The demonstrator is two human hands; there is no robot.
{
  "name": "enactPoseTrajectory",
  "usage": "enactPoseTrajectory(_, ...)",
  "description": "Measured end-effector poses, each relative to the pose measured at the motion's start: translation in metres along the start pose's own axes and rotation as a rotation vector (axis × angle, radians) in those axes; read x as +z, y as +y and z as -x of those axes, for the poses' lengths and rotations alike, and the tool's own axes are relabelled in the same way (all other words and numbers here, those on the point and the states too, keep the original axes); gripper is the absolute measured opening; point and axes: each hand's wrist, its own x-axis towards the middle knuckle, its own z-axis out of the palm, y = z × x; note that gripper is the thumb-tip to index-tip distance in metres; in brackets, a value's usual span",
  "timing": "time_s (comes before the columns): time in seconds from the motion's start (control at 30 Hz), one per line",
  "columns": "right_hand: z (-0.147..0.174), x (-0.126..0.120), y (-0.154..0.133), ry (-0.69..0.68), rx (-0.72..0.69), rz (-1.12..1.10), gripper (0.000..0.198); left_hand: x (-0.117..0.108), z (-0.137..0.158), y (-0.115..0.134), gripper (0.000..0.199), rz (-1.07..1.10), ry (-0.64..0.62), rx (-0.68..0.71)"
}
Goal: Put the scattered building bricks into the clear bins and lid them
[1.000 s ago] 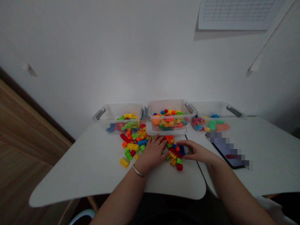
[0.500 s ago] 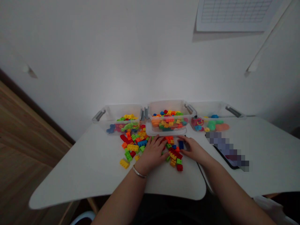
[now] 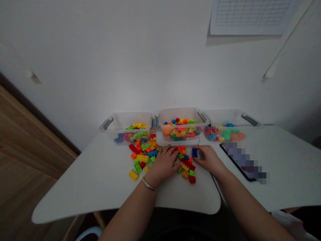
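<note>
My left hand (image 3: 165,163) lies palm down with fingers spread over a loose pile of toy building bricks, hiding some of them. My right hand (image 3: 210,160) is closed around a dark blue building brick (image 3: 194,153) at the pile's right edge, thumb at the near end and fingertips at the far end. Close to the thumb lie a dark red brick (image 3: 188,164) and an orange-yellow brick (image 3: 185,174). Left of my left hand are a yellow brick (image 3: 142,158) and a blue brick (image 3: 152,153).
Behind the pile a clear bin (image 3: 180,128) of bricks stands on a white lid (image 3: 160,142). Another bin (image 3: 130,134) with coloured pieces is at left, and a third bin (image 3: 223,117) with toys at right. A phone (image 3: 240,162) lies on the right of the white table (image 3: 100,187).
The dark blue brick and my right hand's fingers have shifted very slightly away from me. My left hand stays on the pile.
</note>
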Motion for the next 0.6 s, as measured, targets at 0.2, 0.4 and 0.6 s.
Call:
enactPoseTrajectory(0.2,-0.002,-0.002,-0.017,0.368,0.068,-0.172,0.04,0.0,0.0,-0.001,0.059,0.008,-0.005,0.001)
enactPoseTrajectory(0.4,-0.023,-0.014,-0.045,0.516,0.041,-0.286,0.043,-0.001,0.001,-0.001,0.059,0.007,0.005,0.001)
enactPoseTrajectory(0.6,-0.083,-0.04,-0.051,0.611,-0.116,-0.105,0.039,-0.008,0.003,0.004,0.057,0.002,-0.002,-0.005)
